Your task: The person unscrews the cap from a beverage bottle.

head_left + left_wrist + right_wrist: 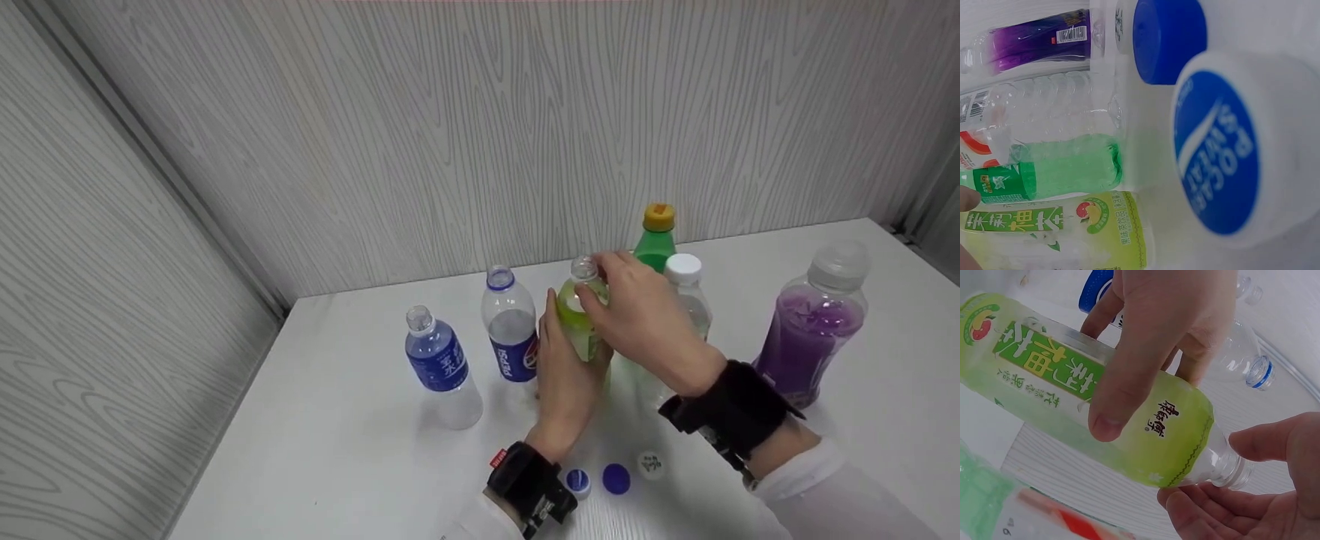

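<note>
My left hand (566,371) grips a clear tea bottle (1067,405) with a yellow-green label around its body. The bottle has no cap on its neck. My right hand (641,311) is at the top of the same bottle, thumb against the shoulder and fingers curved along the other side of the neck. To the left of it stand an uncapped Pepsi bottle (511,337) and an uncapped blue-labelled bottle (439,367). Three loose caps lie in front of the bottles: a white-and-blue Pocari Sweat cap (1219,152), a blue cap (616,478) and a white cap (650,465).
Behind my right hand stand a green bottle (657,244) with a yellow cap and a clear bottle with a white cap (684,268). A purple bottle (806,345) stands at the right. Wood-grain panels (450,135) border the white table (337,435).
</note>
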The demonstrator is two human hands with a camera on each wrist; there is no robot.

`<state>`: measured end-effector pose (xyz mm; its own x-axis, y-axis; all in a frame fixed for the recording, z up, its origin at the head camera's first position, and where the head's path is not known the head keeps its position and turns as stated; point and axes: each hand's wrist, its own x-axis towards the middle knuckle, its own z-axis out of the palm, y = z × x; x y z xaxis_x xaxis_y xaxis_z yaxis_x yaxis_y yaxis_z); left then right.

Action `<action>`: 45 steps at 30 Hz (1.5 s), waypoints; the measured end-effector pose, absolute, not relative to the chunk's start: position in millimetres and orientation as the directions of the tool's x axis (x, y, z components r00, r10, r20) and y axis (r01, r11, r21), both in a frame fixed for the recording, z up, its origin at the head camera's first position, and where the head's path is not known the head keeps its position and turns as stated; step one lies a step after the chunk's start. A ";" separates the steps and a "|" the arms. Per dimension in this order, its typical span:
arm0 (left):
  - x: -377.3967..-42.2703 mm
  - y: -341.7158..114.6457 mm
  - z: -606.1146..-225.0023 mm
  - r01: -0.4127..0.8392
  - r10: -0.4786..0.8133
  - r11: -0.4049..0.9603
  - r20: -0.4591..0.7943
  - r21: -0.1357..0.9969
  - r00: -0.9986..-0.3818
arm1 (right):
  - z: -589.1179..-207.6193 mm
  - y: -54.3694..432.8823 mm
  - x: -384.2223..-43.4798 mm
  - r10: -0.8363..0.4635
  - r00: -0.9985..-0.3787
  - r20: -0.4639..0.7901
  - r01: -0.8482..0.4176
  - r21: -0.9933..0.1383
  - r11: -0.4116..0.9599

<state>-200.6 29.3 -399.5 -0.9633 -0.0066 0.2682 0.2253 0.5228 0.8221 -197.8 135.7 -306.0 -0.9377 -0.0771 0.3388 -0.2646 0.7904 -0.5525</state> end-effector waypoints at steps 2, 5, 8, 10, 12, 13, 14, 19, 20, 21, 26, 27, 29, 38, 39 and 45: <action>-200.6 28.1 -399.5 0.220 -0.007 0.511 0.260 0.831 -0.966 | -305.8 134.4 -198.8 -0.081 -0.941 0.328 -0.261 -0.552 0.792; -200.8 26.5 -399.8 0.225 -0.001 0.497 0.260 0.838 -0.965 | -305.8 132.8 -200.4 -0.089 -0.942 0.323 -0.263 -0.549 0.794; -201.3 25.5 -400.1 0.240 0.005 0.503 0.275 0.830 -0.961 | -305.8 132.4 -202.0 -0.099 -0.939 0.330 -0.274 -0.542 0.795; -201.5 25.4 -400.0 0.246 0.006 0.505 0.282 0.827 -0.959 | -305.7 132.5 -202.5 -0.105 -0.937 0.332 -0.280 -0.538 0.795; -201.5 25.5 -399.5 0.245 0.005 0.505 0.281 0.828 -0.960 | -305.4 132.6 -202.7 -0.107 -0.938 0.330 -0.280 -0.540 0.793; -201.4 25.6 -398.9 0.242 0.004 0.503 0.278 0.830 -0.961 | -305.2 132.7 -202.7 -0.107 -0.940 0.325 -0.278 -0.543 0.792; -201.2 25.8 -398.3 0.240 0.002 0.501 0.276 0.831 -0.961 | -304.9 132.9 -202.7 -0.107 -0.941 0.321 -0.276 -0.546 0.791; -198.9 27.3 -392.8 0.245 0.003 0.491 0.280 0.836 -0.960 | -302.2 133.6 -200.8 -0.109 -0.940 0.323 -0.280 -0.551 0.786; -198.1 27.8 -391.6 0.252 0.004 0.492 0.288 0.833 -0.958 | -301.5 134.0 -199.8 -0.108 -0.937 0.331 -0.284 -0.547 0.787; -197.2 28.5 -390.3 0.259 0.003 0.492 0.296 0.831 -0.955 | -300.7 134.5 -198.7 -0.108 -0.933 0.343 -0.290 -0.542 0.789; -190.9 31.3 -385.1 0.310 -0.003 0.509 0.362 0.803 -0.932 | -294.0 139.9 -187.9 -0.105 -0.896 0.431 -0.338 -0.508 0.792; -189.3 31.8 -384.3 0.327 0.000 0.516 0.382 0.791 -0.924 | -292.0 141.7 -184.6 -0.107 -0.887 0.449 -0.349 -0.501 0.792; -185.8 32.4 -383.4 0.367 0.011 0.536 0.429 0.760 -0.903 | -288.4 145.5 -177.9 -0.107 -0.867 0.486 -0.375 -0.496 0.783; -166.9 27.6 -383.5 0.524 0.087 0.590 0.597 0.614 -0.797 | -283.6 173.7 -154.2 -0.101 -0.742 0.662 -0.498 -0.444 0.745; -165.4 27.0 -383.6 0.539 0.096 0.594 0.612 0.597 -0.785 | -284.0 177.4 -152.6 -0.095 -0.736 0.670 -0.501 -0.445 0.742; -159.3 28.0 -386.9 0.602 0.137 0.555 0.650 0.574 -0.747 | -290.7 196.9 -149.1 -0.057 -0.733 0.678 -0.488 -0.466 0.738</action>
<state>-159.3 28.0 -386.9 -0.7473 0.1372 0.6501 0.6015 0.5553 0.5743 -149.1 196.9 -290.7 -0.7331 -0.0568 0.6777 -0.4881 0.7378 -0.4662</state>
